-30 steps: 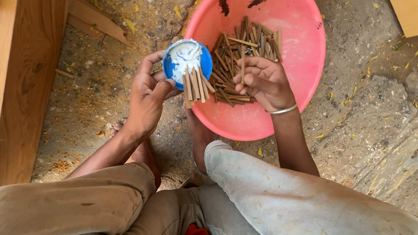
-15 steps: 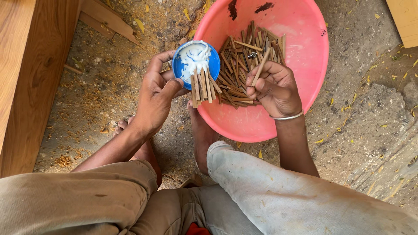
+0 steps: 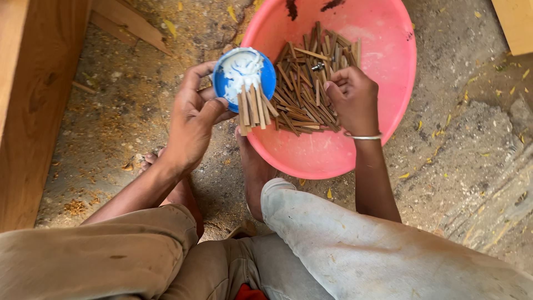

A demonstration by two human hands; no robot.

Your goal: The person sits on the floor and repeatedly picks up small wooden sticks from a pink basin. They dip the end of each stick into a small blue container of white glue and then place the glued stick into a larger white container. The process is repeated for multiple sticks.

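Note:
My left hand (image 3: 191, 116) holds a small blue lid (image 3: 244, 75) smeared with white paste, together with a few short wooden sticks (image 3: 252, 108) that rest with their tips in the paste. My right hand (image 3: 352, 100) is inside a pink plastic basin (image 3: 338, 153), fingers curled among a pile of short brown wooden sticks (image 3: 308, 80). Whether it grips one stick is hard to tell. The basin sits on the ground just beyond my bare feet.
A wooden frame (image 3: 36, 100) stands along the left. Wooden boards (image 3: 127, 28) lie at the top left, another wooden piece (image 3: 513, 22) at the top right. Sawdust and yellow leaves litter the rough ground. My bent knees fill the bottom.
My right hand has gone down from holding a stick above the pile into the sticks in the basin. My left hand keeps the lid and sticks in much the same place.

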